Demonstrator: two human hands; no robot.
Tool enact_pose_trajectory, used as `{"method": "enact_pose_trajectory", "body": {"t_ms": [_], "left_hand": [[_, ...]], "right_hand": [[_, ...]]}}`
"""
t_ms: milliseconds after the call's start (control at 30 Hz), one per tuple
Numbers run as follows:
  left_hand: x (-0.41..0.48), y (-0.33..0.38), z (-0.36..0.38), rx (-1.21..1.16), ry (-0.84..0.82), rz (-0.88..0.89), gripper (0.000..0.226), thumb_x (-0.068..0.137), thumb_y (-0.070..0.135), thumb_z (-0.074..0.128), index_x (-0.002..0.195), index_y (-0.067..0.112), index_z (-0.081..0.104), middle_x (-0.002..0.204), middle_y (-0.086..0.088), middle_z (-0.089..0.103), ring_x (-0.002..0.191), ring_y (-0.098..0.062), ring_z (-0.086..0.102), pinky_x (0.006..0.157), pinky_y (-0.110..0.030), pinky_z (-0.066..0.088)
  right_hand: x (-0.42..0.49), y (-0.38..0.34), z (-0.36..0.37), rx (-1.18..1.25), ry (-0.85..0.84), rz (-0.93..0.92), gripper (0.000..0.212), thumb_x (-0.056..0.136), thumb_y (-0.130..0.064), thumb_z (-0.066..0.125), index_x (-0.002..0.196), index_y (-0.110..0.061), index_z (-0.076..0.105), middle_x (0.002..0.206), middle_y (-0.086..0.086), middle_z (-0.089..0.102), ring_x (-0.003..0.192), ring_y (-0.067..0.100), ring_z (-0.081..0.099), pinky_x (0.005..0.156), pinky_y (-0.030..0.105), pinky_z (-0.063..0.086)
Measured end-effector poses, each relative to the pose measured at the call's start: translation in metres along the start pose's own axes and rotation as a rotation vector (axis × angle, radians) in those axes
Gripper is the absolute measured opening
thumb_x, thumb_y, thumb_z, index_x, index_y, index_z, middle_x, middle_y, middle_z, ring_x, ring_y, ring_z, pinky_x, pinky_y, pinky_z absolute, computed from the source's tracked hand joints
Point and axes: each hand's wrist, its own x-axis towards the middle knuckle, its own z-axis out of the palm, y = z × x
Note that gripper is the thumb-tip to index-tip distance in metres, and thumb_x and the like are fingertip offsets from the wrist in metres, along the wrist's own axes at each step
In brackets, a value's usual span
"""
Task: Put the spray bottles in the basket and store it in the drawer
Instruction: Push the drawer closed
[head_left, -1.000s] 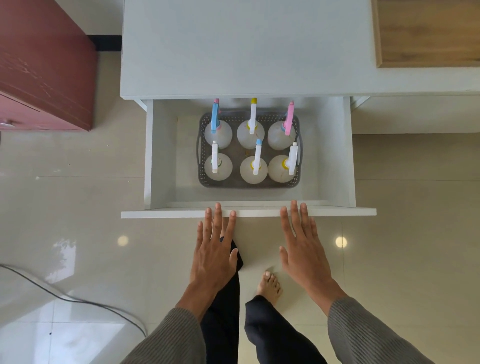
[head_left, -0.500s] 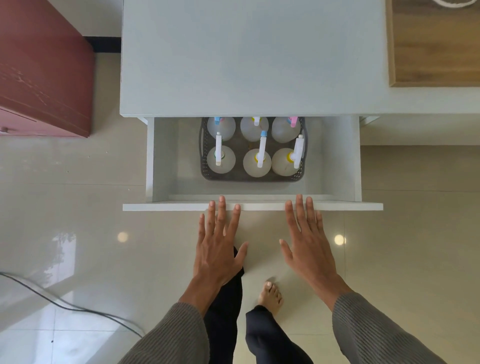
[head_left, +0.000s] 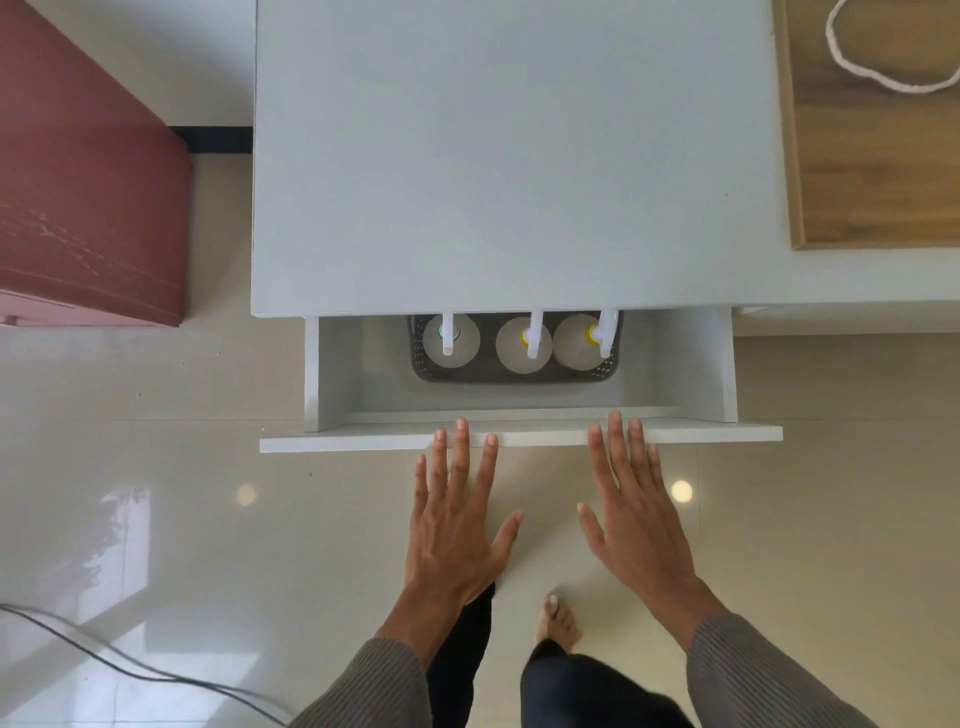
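A white drawer (head_left: 519, 437) stands partly open under the white cabinet top (head_left: 514, 156). Inside it sits a dark grey basket (head_left: 514, 375), its back half hidden beneath the top. Three spray bottles show in the basket's front row: the left bottle (head_left: 451, 343), the middle bottle (head_left: 522, 347) and the right bottle (head_left: 583, 343), all translucent with white nozzles. My left hand (head_left: 457, 514) and my right hand (head_left: 634, 509) lie flat with fingers spread, fingertips resting against the drawer's front panel. Neither hand holds anything.
A dark red cabinet (head_left: 88, 197) stands at the left. A wooden surface (head_left: 878, 166) with a white cord loop (head_left: 883, 57) lies at the top right. A grey cable (head_left: 119, 665) runs across the glossy tiled floor at the lower left. My bare foot (head_left: 558, 618) is below the drawer.
The drawer has slid inward under the cabinet top with both hands following its front panel. The back row of bottles has gone out of sight.
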Motion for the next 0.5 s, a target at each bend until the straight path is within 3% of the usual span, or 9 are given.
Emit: {"method": "enact_pose_trajectory", "body": {"t_ms": [300,500], "left_hand": [[0.050,-0.006,-0.014,0.051,0.042,-0.005,0.085,0.091,0.068,0.028,0.159,0.022,0.002,0.166,-0.014,-0.008,0.153,-0.035,-0.007,0.123,-0.054,0.009],[0.084,-0.011,-0.019,0.081,0.132,-0.014,0.076,0.096,0.061,0.024,0.159,0.022,0.003,0.166,-0.013,-0.006,0.153,-0.034,-0.003,0.122,-0.054,0.008]], "right_hand": [[0.047,0.007,-0.015,-0.024,0.063,-0.011,0.092,0.092,-0.027,0.061,0.159,-0.009,0.001,0.166,0.018,-0.008,0.154,0.036,-0.005,0.124,0.053,0.017],[0.083,0.019,-0.022,-0.107,0.109,-0.035,0.102,0.087,-0.028,0.068,0.159,-0.010,-0.002,0.166,0.017,-0.010,0.154,0.038,-0.002,0.123,0.057,0.017]]}}
